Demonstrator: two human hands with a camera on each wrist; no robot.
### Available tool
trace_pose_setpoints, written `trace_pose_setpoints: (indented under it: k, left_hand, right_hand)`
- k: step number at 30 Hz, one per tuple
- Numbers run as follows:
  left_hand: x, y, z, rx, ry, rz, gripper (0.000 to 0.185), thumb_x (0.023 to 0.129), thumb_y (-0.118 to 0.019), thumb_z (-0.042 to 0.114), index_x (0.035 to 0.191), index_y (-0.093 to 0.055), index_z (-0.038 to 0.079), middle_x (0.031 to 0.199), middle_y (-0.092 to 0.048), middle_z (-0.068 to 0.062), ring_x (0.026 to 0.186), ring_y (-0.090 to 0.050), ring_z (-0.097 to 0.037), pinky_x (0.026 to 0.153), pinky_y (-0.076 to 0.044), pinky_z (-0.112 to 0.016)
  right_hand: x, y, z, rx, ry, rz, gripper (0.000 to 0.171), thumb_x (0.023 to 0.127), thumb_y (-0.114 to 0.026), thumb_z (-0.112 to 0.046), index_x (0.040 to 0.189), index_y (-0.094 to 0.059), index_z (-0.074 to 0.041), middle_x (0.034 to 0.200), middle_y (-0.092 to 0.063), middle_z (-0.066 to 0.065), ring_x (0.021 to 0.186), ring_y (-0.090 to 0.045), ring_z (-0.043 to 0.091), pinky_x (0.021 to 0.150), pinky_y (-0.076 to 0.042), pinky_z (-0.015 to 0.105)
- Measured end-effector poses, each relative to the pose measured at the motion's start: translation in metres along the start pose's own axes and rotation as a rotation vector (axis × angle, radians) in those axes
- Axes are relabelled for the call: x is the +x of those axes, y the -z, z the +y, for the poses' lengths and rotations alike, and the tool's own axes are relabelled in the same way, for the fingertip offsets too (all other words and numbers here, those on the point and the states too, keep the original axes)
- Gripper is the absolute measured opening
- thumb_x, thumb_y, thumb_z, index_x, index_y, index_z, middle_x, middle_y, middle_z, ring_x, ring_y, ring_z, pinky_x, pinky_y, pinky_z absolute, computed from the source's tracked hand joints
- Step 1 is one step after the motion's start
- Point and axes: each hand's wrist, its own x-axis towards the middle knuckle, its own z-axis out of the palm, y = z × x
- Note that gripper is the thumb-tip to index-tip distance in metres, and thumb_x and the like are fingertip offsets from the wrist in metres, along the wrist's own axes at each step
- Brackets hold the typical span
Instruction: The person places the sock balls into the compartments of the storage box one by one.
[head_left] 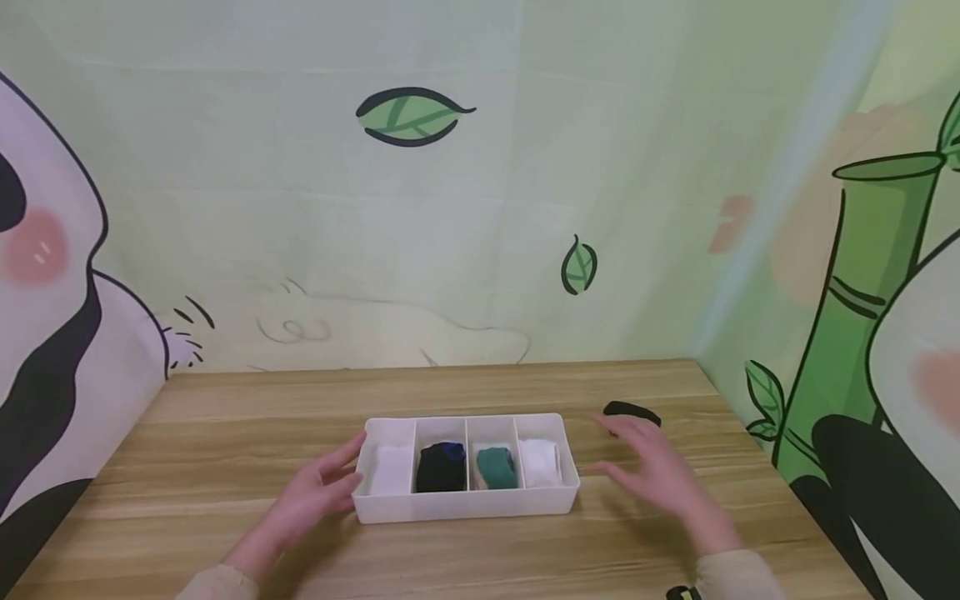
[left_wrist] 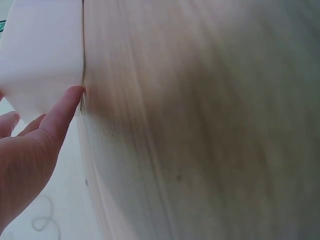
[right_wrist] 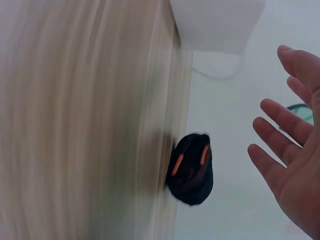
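Note:
A white divided box [head_left: 468,506] stands on the wooden table, several compartments in a row. From left to right these hold a white folded cloth [head_left: 392,471], a black bundle with blue [head_left: 441,468], a teal and beige bundle [head_left: 496,469] and a white bundle [head_left: 540,463], all looking like rolled socks. My left hand [head_left: 309,493] touches the box's left end with extended fingers. To the right of the box, my right hand [head_left: 656,467] hovers with fingers spread, holding nothing. Just beyond it lies a black rolled bundle [head_left: 633,410], showing orange stripes in the right wrist view.
The wooden table [head_left: 247,417] reaches back to a printed cloth backdrop [head_left: 465,208] with leaves, pandas and bamboo. Near the right sleeve [head_left: 735,575], a small black object with a yellow mark [head_left: 682,592] shows at the bottom edge.

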Motion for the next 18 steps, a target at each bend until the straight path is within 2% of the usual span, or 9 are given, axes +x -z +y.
trace_pose_setpoints:
  k: [8,18]
  left_hand:
    - [0.001,0.001,-0.001,-0.01,0.003,0.001,0.064,0.097,-0.062,0.009,0.154,-0.032,0.008,0.157,-0.026,-0.024,0.134,-0.04,-0.046,0.09,-0.056,-0.036]
    - [0.001,0.0,-0.001,-0.012,-0.002,0.001,0.064,0.097,-0.061,0.009,0.154,-0.032,0.008,0.157,-0.026,-0.024,0.134,-0.04,-0.046,0.09,-0.056,-0.036]
  right_hand:
    - [-0.004,0.009,0.02,0.005,-0.089,-0.064,0.066,0.082,-0.081,-0.012,0.141,-0.052,-0.007,0.133,-0.057,0.017,0.12,-0.053,0.04,0.097,-0.046,0.059]
    - [-0.004,0.012,0.047,-0.032,-0.082,-0.071,0.068,0.078,-0.084,-0.012,0.138,-0.053,-0.001,0.128,-0.058,0.024,0.116,-0.053,0.047,0.094,-0.045,0.064]
